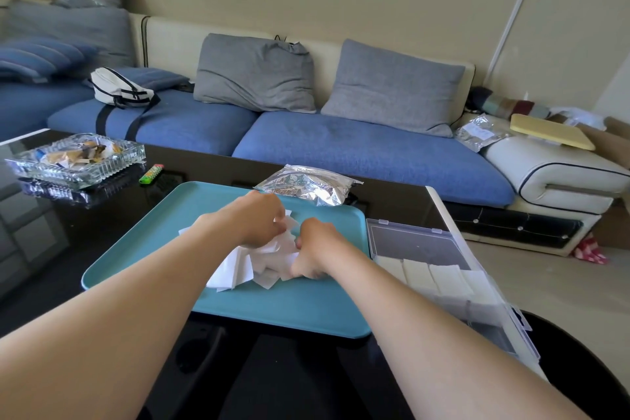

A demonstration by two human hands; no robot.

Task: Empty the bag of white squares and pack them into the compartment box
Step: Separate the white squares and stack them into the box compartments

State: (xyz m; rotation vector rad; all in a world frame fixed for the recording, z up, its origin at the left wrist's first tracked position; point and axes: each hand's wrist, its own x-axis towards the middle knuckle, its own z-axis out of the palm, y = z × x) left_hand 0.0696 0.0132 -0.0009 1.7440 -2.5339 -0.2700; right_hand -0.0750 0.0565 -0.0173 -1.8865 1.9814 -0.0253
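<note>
Pinching white squares (235, 266) heaped directly beneath: left hand (255, 218), right hand (317, 245) (on teal tray (289, 310)).

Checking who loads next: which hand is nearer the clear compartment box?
Right. The right hand grips white squares just left of the compartment box; the left hand is farther left.

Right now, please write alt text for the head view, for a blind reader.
The left hand and right hand grip white squares heaped on a teal tray. A compartment box, partly filled, lies right of it; a silver bag lies at its far edge.
</note>
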